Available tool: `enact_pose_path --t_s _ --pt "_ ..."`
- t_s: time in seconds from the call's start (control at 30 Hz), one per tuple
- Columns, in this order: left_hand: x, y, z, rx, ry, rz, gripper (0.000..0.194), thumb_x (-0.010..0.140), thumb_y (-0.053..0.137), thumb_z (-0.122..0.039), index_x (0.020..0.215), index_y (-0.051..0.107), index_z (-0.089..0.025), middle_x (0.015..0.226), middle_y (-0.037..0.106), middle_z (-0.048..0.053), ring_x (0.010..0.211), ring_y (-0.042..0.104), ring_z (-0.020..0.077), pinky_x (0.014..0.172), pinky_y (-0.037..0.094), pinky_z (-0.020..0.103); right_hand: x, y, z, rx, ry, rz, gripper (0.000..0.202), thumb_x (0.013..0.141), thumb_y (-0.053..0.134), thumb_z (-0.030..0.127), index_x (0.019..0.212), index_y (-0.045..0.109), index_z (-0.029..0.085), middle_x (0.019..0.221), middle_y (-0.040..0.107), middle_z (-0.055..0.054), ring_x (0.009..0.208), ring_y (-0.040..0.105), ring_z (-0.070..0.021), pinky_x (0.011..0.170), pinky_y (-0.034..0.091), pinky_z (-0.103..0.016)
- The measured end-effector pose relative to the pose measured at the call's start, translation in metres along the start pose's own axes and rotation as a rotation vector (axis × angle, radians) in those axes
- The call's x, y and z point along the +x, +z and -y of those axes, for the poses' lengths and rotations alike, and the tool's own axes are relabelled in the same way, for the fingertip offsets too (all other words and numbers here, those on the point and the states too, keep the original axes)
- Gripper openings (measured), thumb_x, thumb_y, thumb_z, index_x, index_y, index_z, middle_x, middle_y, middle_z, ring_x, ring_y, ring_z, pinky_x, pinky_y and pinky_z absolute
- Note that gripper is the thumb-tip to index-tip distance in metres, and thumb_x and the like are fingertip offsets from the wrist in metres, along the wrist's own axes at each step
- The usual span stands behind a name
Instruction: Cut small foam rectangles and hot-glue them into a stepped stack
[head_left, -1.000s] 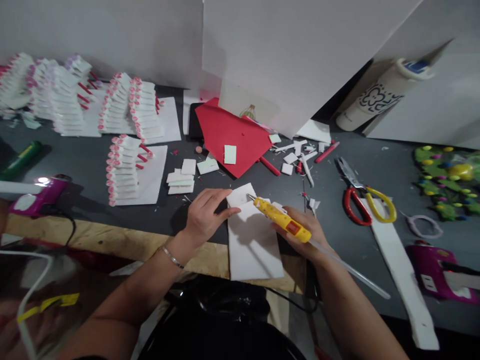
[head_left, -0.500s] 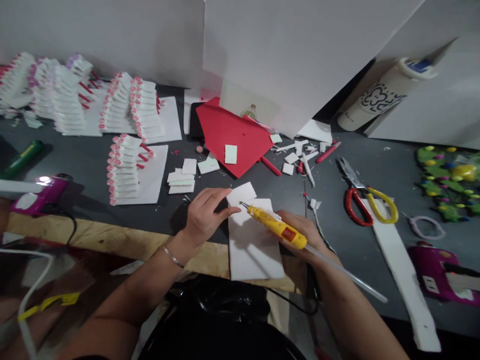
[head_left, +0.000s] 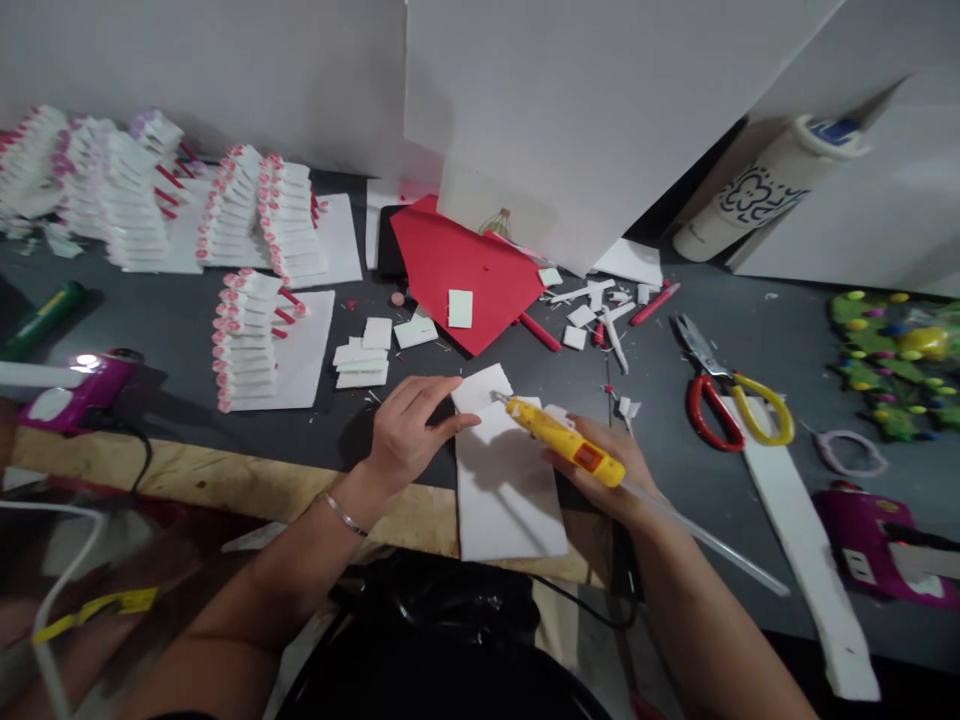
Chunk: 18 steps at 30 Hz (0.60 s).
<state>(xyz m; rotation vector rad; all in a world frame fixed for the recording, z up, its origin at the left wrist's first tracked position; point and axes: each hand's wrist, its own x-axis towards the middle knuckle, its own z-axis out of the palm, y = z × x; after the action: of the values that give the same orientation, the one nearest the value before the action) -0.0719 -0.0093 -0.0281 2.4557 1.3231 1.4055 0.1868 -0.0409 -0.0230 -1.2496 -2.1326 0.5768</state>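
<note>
Between thumb and fingers, my left hand (head_left: pixel 409 425) pinches the left edge of a small white foam piece (head_left: pixel 480 388). My right hand (head_left: pixel 604 465) is closed around a yellow glue gun (head_left: pixel 562 436), with a long clear glue stick (head_left: pixel 709 540) poking out of its back. The gun's metal nozzle points left and lies over the small piece, at or just above its surface; I cannot tell if it touches. Beneath both is a larger white foam board (head_left: pixel 506 500), which overhangs the table's wooden front edge.
Rows of white pieces with pink tips (head_left: pixel 247 340) lie left on white sheets. Ahead are red paper (head_left: pixel 469 270) and white scraps (head_left: pixel 581 315). Pliers-like scissors (head_left: pixel 724 385), a white strip (head_left: pixel 810 550) and a purple device (head_left: pixel 889 545) lie right; a tumbler (head_left: pixel 757 190) leans behind.
My right hand has moved the glue gun slightly to the right, its nozzle sliding across the small foam piece. My left hand keeps its pinch in the same place.
</note>
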Motion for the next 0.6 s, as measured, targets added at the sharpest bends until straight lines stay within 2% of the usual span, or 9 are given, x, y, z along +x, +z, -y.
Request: enact_pose_path --t_s 0.1,0.23,0.4,0.5,0.53,0.6 --pt "-0.0002 -0.0001 0.0001 -0.006 0.006 0.001 0.039 0.081 0.073 -0.043 0.11 0.067 -0.017 0.094 0.076 0.008 0.086 0.072 0.0184 0.074 0.059 0.03 0.0005 0.001 0.0009 0.05 -0.081 0.095 0.028 0.097 0.049 0.046 0.087 0.063 0.024 0.076 0.071 -0.004 0.062 0.067 -0.0178 0.056 0.053 -0.028" --pt "-0.0004 -0.0001 0.0002 -0.009 0.006 -0.004 0.04 0.081 0.073 -0.044 0.111 0.067 -0.018 0.094 0.076 0.008 0.087 0.072 0.0186 0.075 0.059 0.03 0.0008 -0.0002 0.0014 0.029 0.028 0.022 0.023 0.095 0.053 0.045 0.091 0.064 0.025 0.075 0.071 -0.004 0.063 0.068 -0.0195 0.056 0.054 -0.029" --pt "-0.001 0.0 0.0006 -0.007 0.007 -0.002 0.04 0.082 0.072 -0.044 0.111 0.067 -0.018 0.093 0.076 0.007 0.086 0.072 0.0185 0.075 0.059 0.031 0.0001 -0.0016 0.0007 0.07 0.001 0.12 0.03 0.095 0.049 0.048 0.086 0.064 0.024 0.075 0.071 -0.004 0.062 0.067 -0.0184 0.057 0.054 -0.028" --pt "-0.0001 -0.0015 0.0007 0.002 0.022 -0.015 0.04 0.082 0.072 -0.045 0.111 0.066 -0.017 0.092 0.075 0.008 0.085 0.072 0.0187 0.074 0.059 0.03 0.0003 0.0001 0.0008 0.0 0.042 0.022 0.029 0.094 0.051 0.047 0.079 0.061 0.024 0.066 0.066 -0.002 0.056 0.064 -0.0172 0.052 0.05 -0.026" --pt "0.0004 -0.0021 0.0009 0.007 0.023 -0.016 0.04 0.082 0.072 -0.044 0.11 0.066 -0.017 0.092 0.075 0.008 0.085 0.072 0.0187 0.073 0.059 0.03 0.0009 0.0009 0.0009 -0.01 0.03 -0.01 0.029 0.095 0.051 0.046 0.077 0.06 0.024 0.063 0.064 -0.001 0.054 0.062 -0.0168 0.05 0.048 -0.026" --pt "0.0013 -0.0027 0.0016 0.017 0.015 -0.012 0.037 0.083 0.071 -0.043 0.109 0.066 -0.017 0.091 0.075 0.008 0.085 0.072 0.0189 0.073 0.059 0.03 0.0024 0.0023 0.0009 0.034 -0.063 0.016 0.03 0.096 0.049 0.044 0.077 0.059 0.023 0.063 0.064 -0.002 0.052 0.061 -0.0162 0.048 0.047 -0.025"
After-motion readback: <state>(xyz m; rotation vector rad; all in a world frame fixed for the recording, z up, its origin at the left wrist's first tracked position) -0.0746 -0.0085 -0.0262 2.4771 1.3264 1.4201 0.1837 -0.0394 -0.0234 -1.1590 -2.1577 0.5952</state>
